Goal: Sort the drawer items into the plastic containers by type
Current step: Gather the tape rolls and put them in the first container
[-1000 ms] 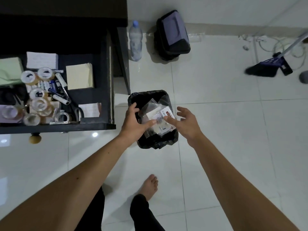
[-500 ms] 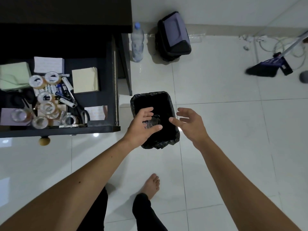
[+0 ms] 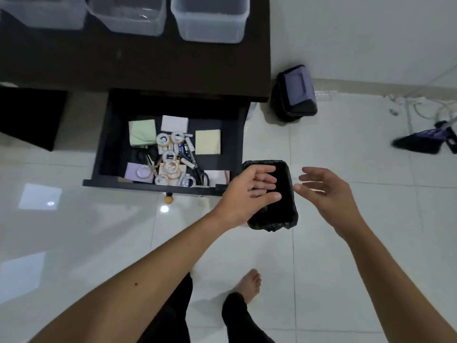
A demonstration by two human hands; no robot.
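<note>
The dark drawer (image 3: 108, 134) stands pulled out under the desk. Inside lie several tape rolls (image 3: 170, 167), batteries (image 3: 184, 148), scissors (image 3: 152, 164) and pads of sticky notes: green (image 3: 142, 132), yellow (image 3: 207, 142), white (image 3: 174, 123), purple (image 3: 131, 170). Three clear plastic containers (image 3: 210, 18) sit on the desk top. My left hand (image 3: 249, 191) hovers open over the black-lined bin (image 3: 286, 194), holding nothing. My right hand (image 3: 326, 191) is open just right of the bin, also holding nothing.
The dark desk (image 3: 148, 63) fills the upper left. A second black bin with a grey lid (image 3: 296, 92) stands by the wall. A broom and dustpan (image 3: 425, 139) and cables lie at the right. My bare foot (image 3: 249, 283) rests on the white tiled floor.
The plastic packets held over the bin a second ago have dropped in; both hands are now open. The view has swung up and left, bringing the desk top and containers into sight.
</note>
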